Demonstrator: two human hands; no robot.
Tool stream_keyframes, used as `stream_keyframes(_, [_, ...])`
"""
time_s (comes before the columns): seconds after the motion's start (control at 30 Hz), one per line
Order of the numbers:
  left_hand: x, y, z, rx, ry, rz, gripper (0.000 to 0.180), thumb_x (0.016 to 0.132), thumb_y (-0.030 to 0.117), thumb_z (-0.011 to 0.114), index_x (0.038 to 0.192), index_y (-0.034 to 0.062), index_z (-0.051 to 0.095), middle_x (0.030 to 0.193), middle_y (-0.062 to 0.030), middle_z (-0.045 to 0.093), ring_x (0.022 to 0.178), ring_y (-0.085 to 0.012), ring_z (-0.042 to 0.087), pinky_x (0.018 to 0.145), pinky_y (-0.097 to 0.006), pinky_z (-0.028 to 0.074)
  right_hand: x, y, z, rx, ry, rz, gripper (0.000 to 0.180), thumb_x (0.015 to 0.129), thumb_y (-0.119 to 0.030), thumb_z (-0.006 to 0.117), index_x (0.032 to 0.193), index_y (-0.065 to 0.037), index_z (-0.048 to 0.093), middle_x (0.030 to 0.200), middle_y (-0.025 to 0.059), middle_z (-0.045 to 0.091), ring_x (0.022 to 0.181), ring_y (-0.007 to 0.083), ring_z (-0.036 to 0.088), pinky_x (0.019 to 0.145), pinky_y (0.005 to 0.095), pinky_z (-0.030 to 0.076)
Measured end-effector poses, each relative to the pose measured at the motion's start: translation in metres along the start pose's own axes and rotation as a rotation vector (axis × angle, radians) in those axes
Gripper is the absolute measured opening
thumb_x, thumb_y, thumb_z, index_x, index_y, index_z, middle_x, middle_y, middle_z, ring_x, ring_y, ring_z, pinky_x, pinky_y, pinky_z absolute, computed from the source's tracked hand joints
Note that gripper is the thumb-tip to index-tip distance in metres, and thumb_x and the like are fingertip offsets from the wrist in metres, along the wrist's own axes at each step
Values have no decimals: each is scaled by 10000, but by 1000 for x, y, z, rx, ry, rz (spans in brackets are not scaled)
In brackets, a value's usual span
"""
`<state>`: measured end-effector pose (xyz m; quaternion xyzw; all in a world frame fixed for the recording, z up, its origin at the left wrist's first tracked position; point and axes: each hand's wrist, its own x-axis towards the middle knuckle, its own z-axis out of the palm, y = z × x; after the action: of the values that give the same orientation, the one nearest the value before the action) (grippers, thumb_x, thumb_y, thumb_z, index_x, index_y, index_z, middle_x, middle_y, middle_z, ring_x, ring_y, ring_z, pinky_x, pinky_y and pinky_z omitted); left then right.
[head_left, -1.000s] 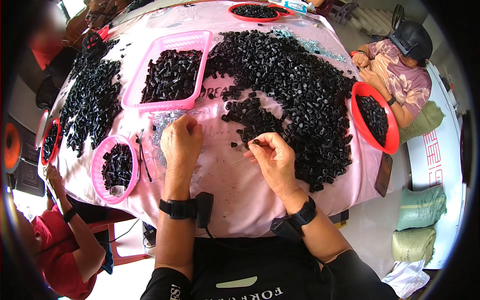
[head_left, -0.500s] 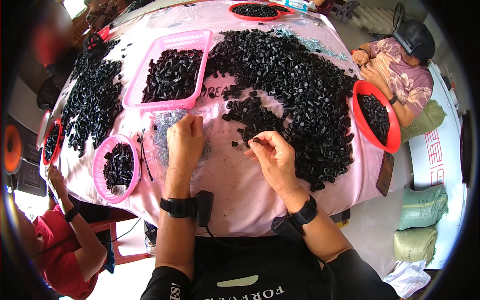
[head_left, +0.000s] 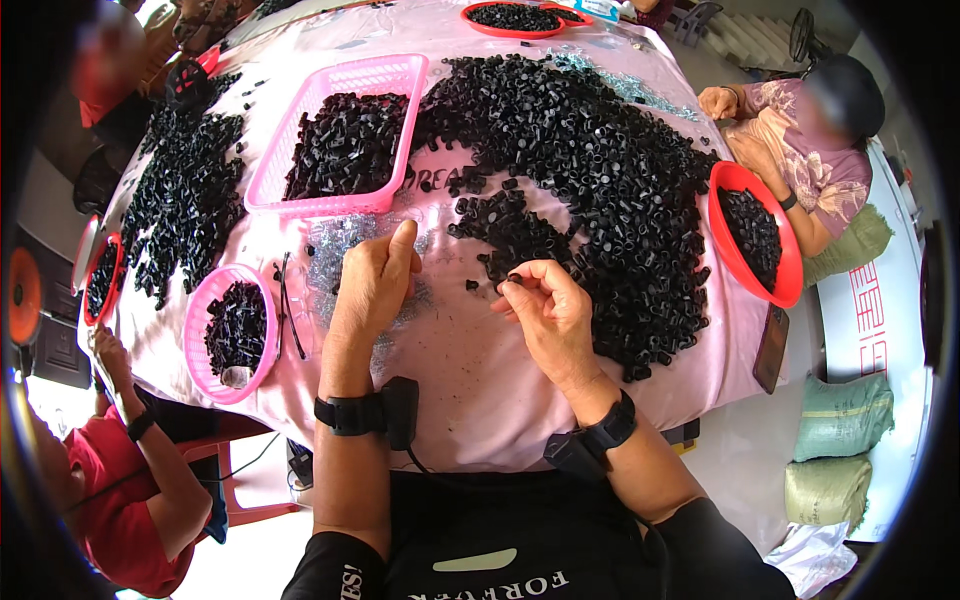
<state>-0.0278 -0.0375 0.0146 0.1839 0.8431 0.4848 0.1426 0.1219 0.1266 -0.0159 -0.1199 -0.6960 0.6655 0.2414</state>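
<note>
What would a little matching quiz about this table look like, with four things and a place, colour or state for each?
1. Left hand
2. Right hand
3. Phone
4. Big basket

A. pink and rectangular
B. pinching a small black cap
C. over the silvery bits
D. at the right edge of the table

Pairs: 1-C, 2-B, 3-D, 4-A

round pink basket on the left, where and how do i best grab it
Probably pinch the near rim of the round pink basket, coming from the near side: its lip stands bare above the black pieces inside, while slim black items lie along its right.
</note>
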Motion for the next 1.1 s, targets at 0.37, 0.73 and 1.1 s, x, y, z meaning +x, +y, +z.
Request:
stream_keyframes(0.37, [-2, -1, -5, -365, -109, 131, 565, 1091, 444, 453, 907, -40, 677, 668, -49, 643, 525, -141, 635, 511, -260, 483, 0, -1, 0, 0, 4, 1, 96, 980, -18, 658, 1037, 35, 601, 918, 54, 682, 806, 118, 715, 723, 243, 576])
stream_keyframes(0.73, [1, -9, 3, -251, -271, 169, 429, 1094, 318, 479, 1002, -47, 685, 870, -92, 716, 776, -169, 709, 694, -289, 570, 0, -3, 1, 7, 4, -9, 95, 982, -37, 660, 1043, 15, 609, 926, 52, 681, 804, 121, 712, 696, 235, 567])
stream_keyframes(1.1, [1, -6, 22, 160, 59, 573, 113, 843, 7, 706, 951, 23, 735, 880, -132, 687, 733, -294, 685, 692, -361, 557, -1, -13, -1, 82, 44, 96, 163, 1032, -138, 617, 1118, -4, 576, 925, 77, 696, 780, 137, 720, 656, 237, 557])
